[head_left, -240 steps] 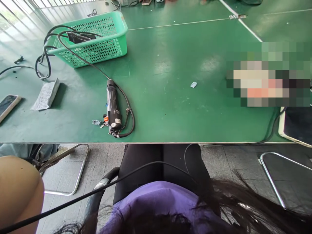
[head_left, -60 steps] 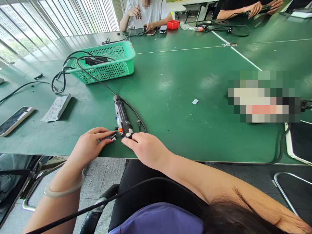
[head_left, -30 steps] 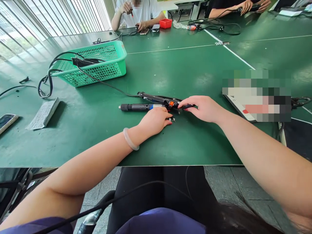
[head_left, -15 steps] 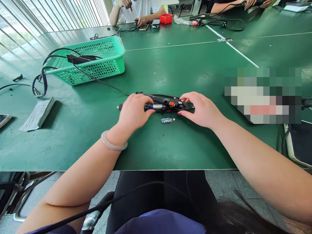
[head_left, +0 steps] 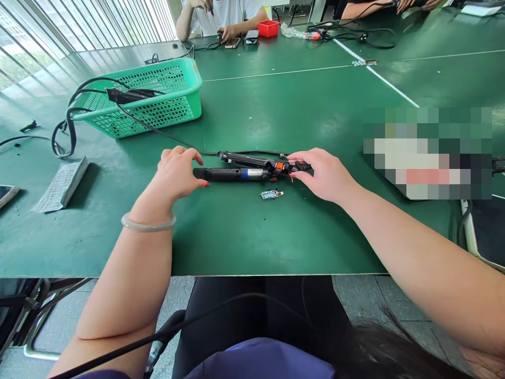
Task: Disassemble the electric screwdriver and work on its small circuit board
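Note:
In front of me on the table lies a black corded handheld device (head_left: pixel 232 173) with two long halves, a blue and silver band and an orange part near its right end. My right hand (head_left: pixel 319 171) pinches that right end between thumb and fingers, partly covering it. At the other end, my left hand (head_left: pixel 173 171) has thumb and forefinger apart on either side of the tube's tip; whether they touch it I cannot tell. Just below the device sits a small circuit board (head_left: pixel 271 195), apart from both hands.
A green mesh basket (head_left: pixel 158 100) with black cables stands at the back left. Left of me lie a folded paper (head_left: pixel 63 184) and part of a phone (head_left: pixel 8 193). A blurred-out object (head_left: pixel 426 158) is at right. Across the table, people work near a red tray (head_left: pixel 268 28).
My left hand has slid left along the device to its tip, baring the tube and the upper half. My right hand has closed in slightly at the right end.

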`<state>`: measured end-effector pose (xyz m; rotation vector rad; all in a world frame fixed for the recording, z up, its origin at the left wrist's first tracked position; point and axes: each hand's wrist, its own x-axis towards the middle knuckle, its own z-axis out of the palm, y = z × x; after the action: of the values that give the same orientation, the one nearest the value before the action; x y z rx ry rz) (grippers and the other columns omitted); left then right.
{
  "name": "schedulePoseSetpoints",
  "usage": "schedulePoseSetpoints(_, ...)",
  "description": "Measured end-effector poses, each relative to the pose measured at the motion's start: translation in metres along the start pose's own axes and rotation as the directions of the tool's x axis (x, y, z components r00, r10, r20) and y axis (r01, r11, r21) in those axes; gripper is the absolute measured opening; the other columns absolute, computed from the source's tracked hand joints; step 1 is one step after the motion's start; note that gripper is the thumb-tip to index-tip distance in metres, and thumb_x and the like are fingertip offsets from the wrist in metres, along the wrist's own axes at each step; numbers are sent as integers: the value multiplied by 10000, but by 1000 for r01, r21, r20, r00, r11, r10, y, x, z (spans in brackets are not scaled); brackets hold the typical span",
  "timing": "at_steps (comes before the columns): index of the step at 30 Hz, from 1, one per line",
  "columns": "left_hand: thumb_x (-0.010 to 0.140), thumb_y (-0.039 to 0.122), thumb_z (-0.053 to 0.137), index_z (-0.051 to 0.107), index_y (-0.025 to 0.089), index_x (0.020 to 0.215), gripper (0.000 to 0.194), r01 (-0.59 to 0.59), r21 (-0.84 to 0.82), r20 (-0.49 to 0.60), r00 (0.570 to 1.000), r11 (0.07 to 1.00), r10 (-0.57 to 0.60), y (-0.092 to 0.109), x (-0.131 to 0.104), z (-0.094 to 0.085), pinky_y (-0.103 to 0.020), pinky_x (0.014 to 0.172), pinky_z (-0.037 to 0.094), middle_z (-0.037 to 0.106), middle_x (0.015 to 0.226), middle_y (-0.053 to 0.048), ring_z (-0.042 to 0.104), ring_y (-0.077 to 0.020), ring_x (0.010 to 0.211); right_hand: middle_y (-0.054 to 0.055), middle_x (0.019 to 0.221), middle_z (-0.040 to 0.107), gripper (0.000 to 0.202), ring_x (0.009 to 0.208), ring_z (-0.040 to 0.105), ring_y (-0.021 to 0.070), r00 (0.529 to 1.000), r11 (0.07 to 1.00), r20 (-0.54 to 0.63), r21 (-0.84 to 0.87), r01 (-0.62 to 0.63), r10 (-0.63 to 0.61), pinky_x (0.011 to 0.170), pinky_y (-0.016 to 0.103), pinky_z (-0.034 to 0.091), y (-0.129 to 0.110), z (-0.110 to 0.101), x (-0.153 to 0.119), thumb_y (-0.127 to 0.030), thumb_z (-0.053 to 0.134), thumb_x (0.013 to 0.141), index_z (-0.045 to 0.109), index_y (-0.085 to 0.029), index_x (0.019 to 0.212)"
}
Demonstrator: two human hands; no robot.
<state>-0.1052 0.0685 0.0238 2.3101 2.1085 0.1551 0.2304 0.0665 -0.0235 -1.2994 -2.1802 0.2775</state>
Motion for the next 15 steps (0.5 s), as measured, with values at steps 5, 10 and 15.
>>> schedulePoseSetpoints(5, 669, 374, 769, 601, 209, 1070, 465, -35, -14, 68, 997, 999, 36, -22, 4, -3, -475, 1088, 317, 589, 1183, -94, 455, -326, 1232, 89, 1020, 702, 352, 1009, 638, 246, 999, 998, -20, 52, -31, 32, 933, 488, 509, 2, 1, 1, -262, 630, 830, 659, -196, 1175)
schedulePoseSetpoints(10, 695, 353, 739, 611, 219, 1062, 411, -27, -55, 96, 995, 998, 33, -17, 4, -4, -481, 1060, 359, 581, 1195, -89, 458, -326, 1221, 90, 1037, 710, 363, 1024, 648, 244, 997, 992, -8, 95, -80, 82, 952, 475, 493, 2, -1, 4, -270, 643, 823, 657, -195, 1178)
schedulePoseSetpoints(15, 713, 348, 713, 586, 213, 1078, 410, -74, -111, 14, 997, 991, 76, -25, 9, 2, -481, 1074, 352, 579, 1193, -90, 454, -309, 1219, 84, 1058, 706, 301, 986, 662, 238, 979, 969, 83, 152, -197, 186, 923, 462, 490, 1, -6, 12, -281, 623, 830, 675, -209, 1118)
